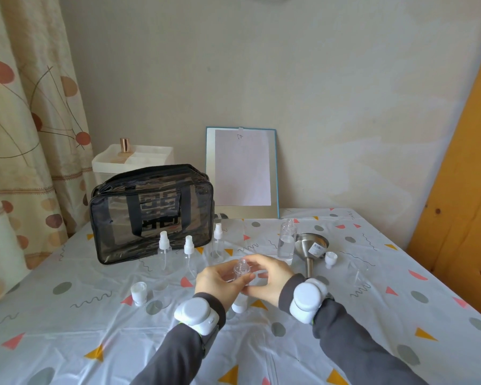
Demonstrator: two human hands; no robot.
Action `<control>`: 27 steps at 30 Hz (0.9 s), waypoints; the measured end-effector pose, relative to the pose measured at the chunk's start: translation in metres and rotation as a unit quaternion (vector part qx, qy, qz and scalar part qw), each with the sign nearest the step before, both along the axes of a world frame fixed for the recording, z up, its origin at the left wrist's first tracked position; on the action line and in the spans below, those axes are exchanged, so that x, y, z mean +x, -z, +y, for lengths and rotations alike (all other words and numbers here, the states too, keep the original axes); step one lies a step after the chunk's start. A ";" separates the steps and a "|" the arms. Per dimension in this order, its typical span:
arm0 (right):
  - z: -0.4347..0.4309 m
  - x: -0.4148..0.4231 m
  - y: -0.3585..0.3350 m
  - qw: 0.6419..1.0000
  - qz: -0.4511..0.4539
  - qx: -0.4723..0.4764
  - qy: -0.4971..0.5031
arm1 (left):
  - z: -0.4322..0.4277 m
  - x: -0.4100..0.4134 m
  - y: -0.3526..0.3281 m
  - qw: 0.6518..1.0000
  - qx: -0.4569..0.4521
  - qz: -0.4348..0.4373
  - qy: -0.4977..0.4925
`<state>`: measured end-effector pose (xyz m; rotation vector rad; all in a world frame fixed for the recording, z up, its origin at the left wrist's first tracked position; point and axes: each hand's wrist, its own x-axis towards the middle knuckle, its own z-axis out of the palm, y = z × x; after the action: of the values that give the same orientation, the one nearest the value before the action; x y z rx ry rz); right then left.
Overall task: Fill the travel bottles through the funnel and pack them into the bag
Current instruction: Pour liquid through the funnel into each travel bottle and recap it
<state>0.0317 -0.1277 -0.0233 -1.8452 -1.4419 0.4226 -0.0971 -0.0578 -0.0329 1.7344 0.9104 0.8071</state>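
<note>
- Two hands meet over the middle of the worktop [261,343]: the left hand [217,279] grips the small clear bottle [240,269] round its body, and the right hand [272,276] curls its fingers against the bottle's other side.
- The bottle's neck is bare and points up and away from the person. It looks empty, so filling seems to be just starting.
- The funnel [310,247] lies on its side towards the right edge, just beside the tall bottle [286,241], which is uncapped and holds clear liquid.
- To do this step well, stand the small bottle upright on the cloth and keep the left hand round it, since it is light and would tip easily.
- Free the right hand to seat the funnel's spout straight in the neck, then pour slowly from the tall bottle so the narrow stem does not back up.
- Stop short of the neck to leave room for a cap. One white cap [138,293] sits left of the hands and another [331,258] beside the funnel.
- The bag [150,215] stands zipped at the back left corner, with three spray bottles [188,254] in front of it, not yet packed.
</note>
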 end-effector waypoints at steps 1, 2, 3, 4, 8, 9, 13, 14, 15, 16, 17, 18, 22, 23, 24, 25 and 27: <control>0.002 -0.003 0.001 1.000 0.004 0.006 0.001 | 0.000 0.000 0.000 1.000 -0.002 -0.001 -0.001; 0.004 -0.005 0.002 1.000 0.008 0.011 0.002 | 0.000 0.000 0.000 1.000 -0.001 -0.001 -0.003; 0.006 -0.007 0.004 1.000 0.011 0.012 0.003 | 0.000 -0.001 0.000 1.000 0.002 0.000 -0.005; 0.007 -0.007 0.004 1.000 0.008 0.012 0.006 | 0.000 -0.001 -0.001 1.000 0.006 0.001 -0.005; 0.012 -0.008 0.008 0.999 -0.024 0.010 0.026 | 0.000 0.000 -0.002 1.000 0.008 0.004 -0.008; 0.012 -0.008 0.008 0.999 -0.036 0.013 0.032 | -0.001 0.000 -0.002 1.000 0.005 0.002 -0.007; 0.011 -0.010 0.011 0.996 -0.073 0.014 0.049 | 0.002 -0.002 -0.001 1.000 -0.004 0.002 0.012; 0.011 -0.010 0.010 0.995 -0.078 0.010 0.054 | 0.004 -0.003 -0.001 1.000 -0.002 0.011 0.024; 0.011 -0.011 0.010 0.995 -0.077 0.004 0.056 | 0.006 -0.005 -0.001 0.999 -0.001 0.019 0.044; 0.010 -0.011 0.009 0.996 -0.066 -0.001 0.055 | 0.008 -0.006 -0.001 0.997 -0.002 0.026 0.071; 0.010 -0.011 0.010 0.998 -0.046 -0.004 0.049 | 0.010 -0.009 -0.002 0.994 -0.003 0.036 0.099; 0.010 -0.012 0.010 0.999 -0.024 -0.006 0.045 | 0.011 -0.012 -0.002 0.991 0.000 0.051 0.120; 0.010 -0.013 0.009 0.998 0.021 -0.006 0.054 | 0.016 -0.027 -0.003 0.995 0.060 0.035 0.077; 0.010 -0.014 0.010 0.998 0.031 -0.008 0.058 | 0.020 -0.035 -0.004 0.995 0.100 0.020 0.019; 0.011 -0.013 0.010 0.997 0.035 -0.008 0.061 | 0.025 -0.043 -0.006 0.988 0.143 0.018 -0.054; 0.010 -0.014 0.010 0.997 0.034 -0.009 0.062 | 0.032 -0.052 -0.007 0.976 0.172 0.029 -0.133; 0.010 -0.015 0.010 0.997 0.039 -0.010 0.061 | 0.052 -0.073 -0.008 0.948 0.146 0.081 -0.272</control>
<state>0.0167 -0.1179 -0.0330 -1.9004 -1.2708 0.4448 -0.1697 -0.0061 -0.0244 1.8432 1.4797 1.2167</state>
